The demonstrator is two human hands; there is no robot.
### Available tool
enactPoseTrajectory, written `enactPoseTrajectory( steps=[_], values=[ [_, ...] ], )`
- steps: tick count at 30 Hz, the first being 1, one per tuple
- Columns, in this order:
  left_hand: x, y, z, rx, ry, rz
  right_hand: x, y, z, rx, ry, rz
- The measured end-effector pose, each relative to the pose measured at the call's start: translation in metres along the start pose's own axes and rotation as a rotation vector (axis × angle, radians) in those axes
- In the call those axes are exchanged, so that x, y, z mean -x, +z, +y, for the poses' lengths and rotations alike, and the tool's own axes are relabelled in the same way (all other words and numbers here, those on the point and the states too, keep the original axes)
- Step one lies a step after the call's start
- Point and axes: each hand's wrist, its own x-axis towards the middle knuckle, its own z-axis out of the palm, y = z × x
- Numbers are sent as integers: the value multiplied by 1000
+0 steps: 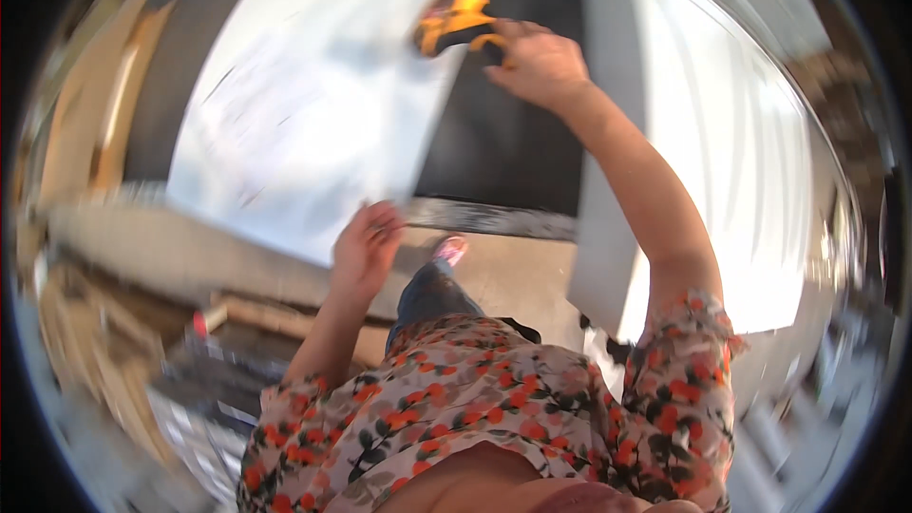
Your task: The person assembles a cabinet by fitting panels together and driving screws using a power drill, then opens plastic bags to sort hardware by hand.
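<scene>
My right hand [543, 65] reaches out over a dark work surface [518, 123], its fingers wrapped round the black handle of a yellow-and-black handheld tool [454, 21]. Blur hides the tool's exact kind. Its head lies over the right part of a large white sheet [285, 104], which slants across the surface and overhangs the near edge. At that sheet's near right corner, my left hand [369, 245] is raised with curled fingers. Whether they pinch the sheet's edge or something small is hidden by the blur.
Right of the dark surface stands a large white panel or stack [712, 152]. Brown boards or cardboard [123, 104] are at the far left. Wooden pieces [266, 315] lie low on the left, and my foot [450, 249] shows on the floor below the work surface.
</scene>
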Motion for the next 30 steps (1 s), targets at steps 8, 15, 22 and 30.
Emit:
enactPoseTrajectory(
  steps=[8, 15, 22, 30],
  values=[
    [63, 91, -57, -82, -29, -298, 287, -137, 52, 103, 153, 409],
    [157, 177, -192, -108, -283, -484, 513, -171, 120, 106, 605, 359],
    [215, 224, -370, -396, -606, -605, 585, -188, 229, 143, 653, 200],
    [180, 300, -514, -614, -696, -714, 571, -181, 356, 43, 544, 93]
  ],
)
